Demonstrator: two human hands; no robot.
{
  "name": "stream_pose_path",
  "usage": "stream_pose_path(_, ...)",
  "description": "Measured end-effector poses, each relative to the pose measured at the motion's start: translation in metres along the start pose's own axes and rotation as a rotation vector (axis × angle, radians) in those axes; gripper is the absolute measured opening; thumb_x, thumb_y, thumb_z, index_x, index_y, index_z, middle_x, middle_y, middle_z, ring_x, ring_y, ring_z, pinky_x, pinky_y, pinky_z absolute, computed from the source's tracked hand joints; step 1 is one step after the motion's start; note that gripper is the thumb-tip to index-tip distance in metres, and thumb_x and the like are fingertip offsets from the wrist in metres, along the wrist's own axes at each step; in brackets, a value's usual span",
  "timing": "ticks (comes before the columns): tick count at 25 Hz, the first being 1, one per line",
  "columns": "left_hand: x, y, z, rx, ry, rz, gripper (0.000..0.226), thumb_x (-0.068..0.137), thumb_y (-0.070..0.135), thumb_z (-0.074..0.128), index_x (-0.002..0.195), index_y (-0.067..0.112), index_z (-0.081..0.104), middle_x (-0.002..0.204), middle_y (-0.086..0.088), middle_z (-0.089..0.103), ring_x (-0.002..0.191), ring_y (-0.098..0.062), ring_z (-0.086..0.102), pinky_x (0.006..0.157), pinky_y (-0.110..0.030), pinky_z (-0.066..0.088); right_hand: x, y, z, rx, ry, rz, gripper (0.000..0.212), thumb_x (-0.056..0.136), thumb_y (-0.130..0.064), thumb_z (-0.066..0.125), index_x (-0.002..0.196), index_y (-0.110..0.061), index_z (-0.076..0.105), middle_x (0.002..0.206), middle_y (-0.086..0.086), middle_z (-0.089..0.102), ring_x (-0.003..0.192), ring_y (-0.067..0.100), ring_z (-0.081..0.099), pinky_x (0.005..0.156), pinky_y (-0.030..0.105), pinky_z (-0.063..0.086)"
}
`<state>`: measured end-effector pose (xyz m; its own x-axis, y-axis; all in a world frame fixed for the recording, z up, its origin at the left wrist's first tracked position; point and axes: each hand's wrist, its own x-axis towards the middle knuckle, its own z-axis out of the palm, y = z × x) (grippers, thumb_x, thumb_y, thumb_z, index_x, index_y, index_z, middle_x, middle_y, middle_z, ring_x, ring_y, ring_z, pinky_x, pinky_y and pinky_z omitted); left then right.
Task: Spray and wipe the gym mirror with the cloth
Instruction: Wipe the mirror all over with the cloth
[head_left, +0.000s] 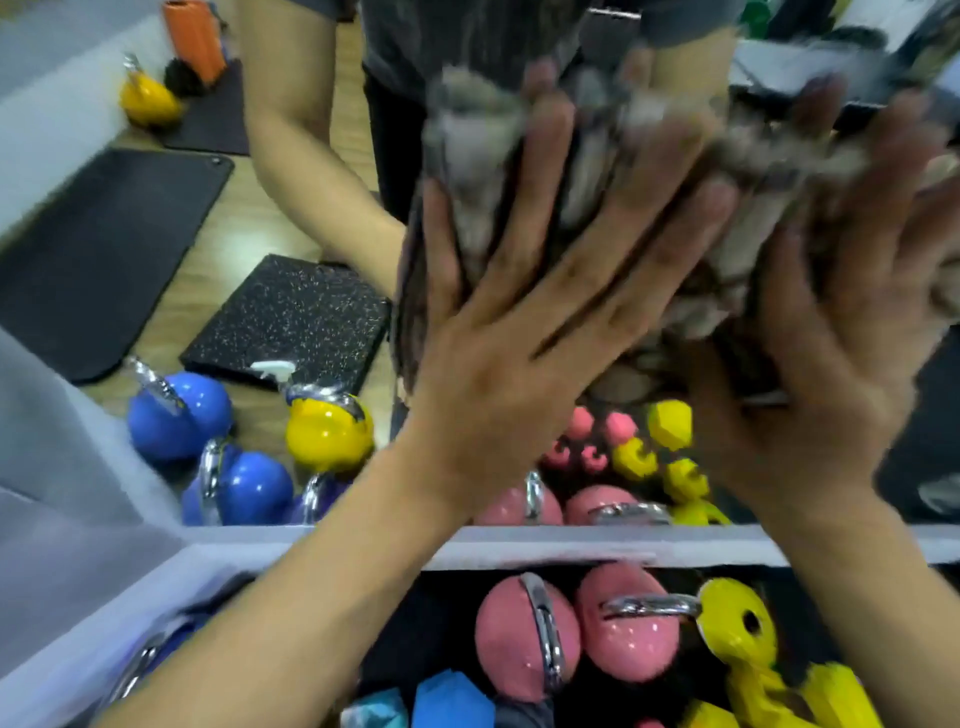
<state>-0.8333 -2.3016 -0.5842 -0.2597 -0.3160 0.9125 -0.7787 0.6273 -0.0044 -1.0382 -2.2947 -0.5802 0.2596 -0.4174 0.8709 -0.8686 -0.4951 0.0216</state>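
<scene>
Grey cloth (597, 208), upper centre of frame, pressed flat to the mirror (218, 291) by left hand (519, 332) and right hand (852, 364), fingers spread; advise even pressure, overlapping strokes.

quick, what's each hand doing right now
Left hand: open, fingers spread flat, pressing the cloth on the mirror.
Right hand: open, flat on the cloth too, blurred.
</scene>
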Motion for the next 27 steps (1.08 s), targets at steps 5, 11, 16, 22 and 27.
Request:
stream_pose_path(5, 0.045, 0.025, 0.021, 0.188, 0.111, -0.006, 0.045, 0.11, 0.035, 0.032, 0.154, 0.034, 0.04, 0.159, 0.001, 0.044, 0.148, -0.042, 0.024, 0.108, -0.079, 0.027, 0.018, 0.027, -0.013, 0.004, 0.185, -0.05, 0.051, 0.099, -0.003, 0.061, 0.15, -0.005, 0.052, 0.156, 0.011, 0.043, 0.139, 0.069, 0.037, 0.115, 0.075, 0.033)
stream_pose_path(11, -0.163, 0.049, 0.109, 0.29, -0.165, -0.052, 0.068, 0.109, 0.041, 0.043, 0.165, 0.034, 0.005, 0.172, 0.011, -0.008, 0.157, -0.031, -0.017, 0.12, -0.06, -0.013, -0.186, 0.043, 0.074, -0.038, 0.01, -0.06, 0.079, 0.1, -0.027, 0.06, 0.168, -0.028, 0.02, 0.176, -0.01, 0.009, 0.163, 0.029, 0.003, 0.113, 0.069, 0.035)
stream_pose_path(16, -0.322, 0.061, 0.168, 0.307, -0.312, -0.072, 0.093, 0.1, 0.03, 0.068, 0.165, 0.029, 0.003, 0.172, 0.007, -0.011, 0.157, -0.032, -0.019, 0.122, -0.061, -0.01, -0.338, 0.04, 0.136, -0.035, -0.159, -0.072, 0.085, 0.099, -0.024, 0.069, 0.168, -0.026, 0.02, 0.176, -0.006, 0.016, 0.163, 0.028, 0.002, 0.113, 0.063, 0.036)
stream_pose_path(22, -0.338, 0.069, 0.16, 0.111, -0.481, -0.173, 0.08, 0.105, 0.025, 0.052, 0.165, 0.027, -0.002, 0.171, 0.009, -0.018, 0.155, -0.033, -0.025, 0.118, -0.071, 0.011, -0.351, 0.045, 0.124, 0.051, -0.337, -0.029, 0.07, 0.105, -0.03, 0.064, 0.165, -0.023, 0.03, 0.172, -0.004, 0.014, 0.163, 0.024, -0.001, 0.115, 0.067, 0.036)
stream_pose_path(27, -0.233, 0.088, 0.127, 0.112, -0.489, -0.209, 0.098, 0.094, 0.016, 0.062, 0.164, 0.022, -0.005, 0.171, 0.006, -0.019, 0.156, -0.034, -0.02, 0.121, -0.064, 0.006, -0.251, 0.068, 0.058, 0.002, -0.381, -0.107, 0.069, 0.103, -0.018, 0.063, 0.165, -0.023, 0.033, 0.177, -0.005, 0.008, 0.163, 0.022, 0.011, 0.106, 0.075, 0.04)
